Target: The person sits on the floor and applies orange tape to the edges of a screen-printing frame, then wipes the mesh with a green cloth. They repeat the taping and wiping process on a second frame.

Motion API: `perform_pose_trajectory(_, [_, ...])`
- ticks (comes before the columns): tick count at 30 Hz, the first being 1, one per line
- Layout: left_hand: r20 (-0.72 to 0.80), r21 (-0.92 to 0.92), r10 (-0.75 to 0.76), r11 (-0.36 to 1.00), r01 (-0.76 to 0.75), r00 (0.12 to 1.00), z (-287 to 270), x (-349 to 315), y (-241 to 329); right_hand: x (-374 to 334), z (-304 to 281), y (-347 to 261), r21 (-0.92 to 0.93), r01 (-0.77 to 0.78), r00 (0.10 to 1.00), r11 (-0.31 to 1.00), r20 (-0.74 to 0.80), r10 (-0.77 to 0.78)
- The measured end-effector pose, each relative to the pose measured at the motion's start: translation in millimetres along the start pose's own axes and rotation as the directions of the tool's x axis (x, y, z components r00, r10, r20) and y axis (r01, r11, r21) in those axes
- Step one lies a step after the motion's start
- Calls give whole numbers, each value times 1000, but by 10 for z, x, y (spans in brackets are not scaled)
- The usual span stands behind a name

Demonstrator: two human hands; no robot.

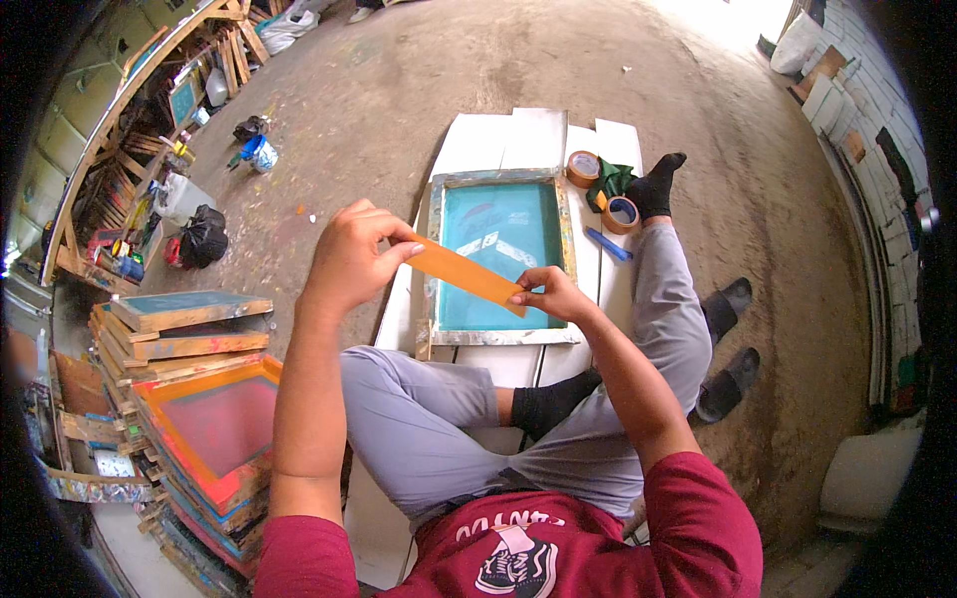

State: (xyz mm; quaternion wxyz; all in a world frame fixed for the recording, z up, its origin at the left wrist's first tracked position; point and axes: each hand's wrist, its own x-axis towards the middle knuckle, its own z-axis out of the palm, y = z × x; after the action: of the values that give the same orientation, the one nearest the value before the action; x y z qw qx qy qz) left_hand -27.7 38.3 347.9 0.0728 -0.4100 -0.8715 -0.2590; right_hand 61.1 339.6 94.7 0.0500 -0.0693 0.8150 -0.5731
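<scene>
A strip of orange-brown tape (464, 274) is stretched at a slant between my two hands. Its upper left end is pinched between the thumb and fingers of my left hand (359, 254). My right hand (550, 295) pinches the lower right end. Beneath the strip lies a screen printing frame (501, 179) with teal mesh (478, 224). Pale angled marks show near the middle of the mesh. The strip is held over the mesh; whether it touches cannot be told. The frame rests on white boards (469, 142) in front of my crossed leg.
Right of the frame are a tape roll (583, 168), another tape roll (620, 214), green cloth (612, 181) and a blue cutter (608, 245). Stacked screen frames (204, 419) stand at left. Farther off are a blue-white bucket (260, 153), a black bag (203, 236) and slippers (728, 384).
</scene>
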Motion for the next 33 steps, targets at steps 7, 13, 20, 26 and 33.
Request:
perform_pose_trajectory(7, [-156, -202, -183, 968, 150, 971, 182, -131, -193, -395, -305, 305, 245, -142, 977, 959, -122, 176])
perform_pose_trajectory(13, [-80, -366, -354, 880, 303, 932, 562, -380, -532, -593, -410, 400, 412, -37, 938, 911, -301, 174])
perform_pose_trajectory(20, [41, -620, -513, 660, 424, 857, 1104, -621, -850, -685, -429, 306, 586, -66, 878, 808, -350, 326])
perform_pose_trajectory(26, [142, -647, -612, 537, 541, 778, 1487, -736, -1039, -713, -407, 320, 481, -151, 798, 864, -456, 394])
perform_pose_trajectory(33, [256, -648, -658, 427, 631, 708, 1988, -978, -1416, -634, -257, 315, 271, -360, 746, 893, -491, 450])
